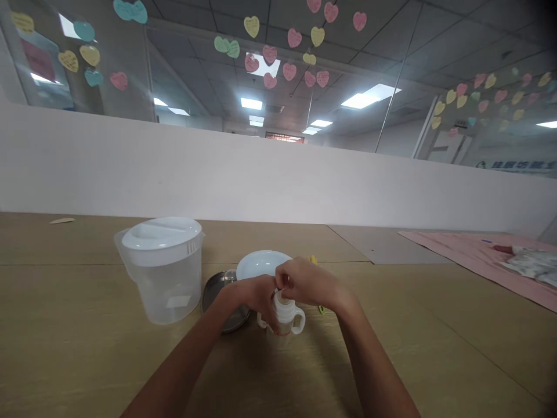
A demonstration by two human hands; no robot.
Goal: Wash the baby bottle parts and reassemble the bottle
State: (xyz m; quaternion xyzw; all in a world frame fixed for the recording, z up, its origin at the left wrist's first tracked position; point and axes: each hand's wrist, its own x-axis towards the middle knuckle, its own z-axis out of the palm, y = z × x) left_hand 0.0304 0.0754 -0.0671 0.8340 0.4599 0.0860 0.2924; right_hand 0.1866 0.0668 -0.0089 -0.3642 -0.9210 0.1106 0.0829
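Observation:
A clear baby bottle [285,330] with a white collar and two white handles stands upright in front of me. My left hand [261,296] is wrapped around its left side, fingers closed near the collar. Over the bottle's top, my right hand [304,281] is bent down with its fingers pinched together. What those fingers grip, if anything, is too small to make out. Just behind my hands lies a white plate [261,262]. A round steel dish [213,290] sits beside my left wrist, partly covered by it.
A clear plastic pitcher [167,290] with a white lid stands at the left. Something yellow [312,259] shows behind my right hand. At the right a pink cloth [461,249] carries a crumpled white-grey cloth [533,264]. A low white wall [261,180] closes off the table's back.

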